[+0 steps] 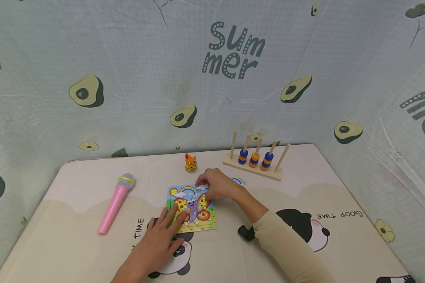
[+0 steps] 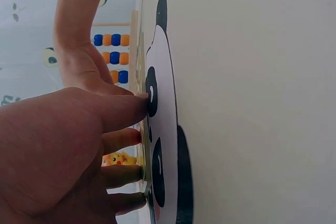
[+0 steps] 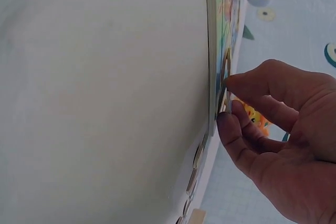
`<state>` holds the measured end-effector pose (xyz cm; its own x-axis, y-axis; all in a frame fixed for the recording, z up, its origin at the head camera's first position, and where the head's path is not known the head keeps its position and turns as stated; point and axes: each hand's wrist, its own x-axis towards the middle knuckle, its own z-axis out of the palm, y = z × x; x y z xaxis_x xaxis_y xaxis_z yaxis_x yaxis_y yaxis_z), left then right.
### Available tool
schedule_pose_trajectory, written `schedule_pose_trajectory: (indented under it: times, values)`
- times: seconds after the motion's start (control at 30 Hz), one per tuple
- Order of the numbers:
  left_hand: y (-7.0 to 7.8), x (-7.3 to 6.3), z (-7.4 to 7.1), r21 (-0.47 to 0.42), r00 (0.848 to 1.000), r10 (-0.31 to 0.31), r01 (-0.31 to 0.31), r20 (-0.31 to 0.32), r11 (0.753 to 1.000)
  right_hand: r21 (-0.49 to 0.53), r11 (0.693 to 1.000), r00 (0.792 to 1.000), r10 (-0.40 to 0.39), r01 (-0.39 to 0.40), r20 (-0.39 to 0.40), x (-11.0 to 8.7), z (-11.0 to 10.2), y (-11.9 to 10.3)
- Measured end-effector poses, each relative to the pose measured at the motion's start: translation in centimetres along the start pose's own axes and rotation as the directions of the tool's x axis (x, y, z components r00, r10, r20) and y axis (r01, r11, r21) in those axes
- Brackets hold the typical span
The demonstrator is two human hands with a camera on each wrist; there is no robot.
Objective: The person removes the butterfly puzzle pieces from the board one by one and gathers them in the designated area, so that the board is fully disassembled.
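Note:
A jigsaw puzzle (image 1: 198,226) with a butterfly picture lies flat on the table in front of me. My left hand (image 1: 159,243) rests on its lower left side, fingers spread and fairly straight; in the left wrist view the fingertips press along the board's edge. At the upper right corner, my right hand (image 1: 216,184) pinches a thin puzzle piece (image 3: 228,98) between thumb and fingers. That piece stands tilted against the puzzle's surface in the right wrist view, its picture mostly hidden by the hand.
A pink toy microphone (image 1: 113,206) lies to the left. Behind the puzzle stands a small orange animal figure (image 1: 190,162). A wooden peg rack (image 1: 253,169) with blue and orange beads is at the back right. Several thin flat pieces (image 3: 192,181) lie beyond the right hand.

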<state>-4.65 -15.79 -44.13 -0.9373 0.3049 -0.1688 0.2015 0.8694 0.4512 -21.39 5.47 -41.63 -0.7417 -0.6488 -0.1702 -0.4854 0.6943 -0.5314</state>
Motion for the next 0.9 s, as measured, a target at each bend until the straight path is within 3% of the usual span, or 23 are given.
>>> schedule_pose_trajectory:
  times: [0.47,0.9]
  values:
    - [0.0,0.1,-0.1,0.006,1.000,-0.005,0.005,0.005,1.000,0.015,1.000,0.999,-0.013,0.014,-0.032,-0.1,-0.4,0.6]
    - [0.1,0.1,-0.1,0.005,1.000,-0.016,0.016,0.018,1.000,0.059,0.998,0.997,-0.032,0.036,-0.073,-1.6,-1.3,2.4]
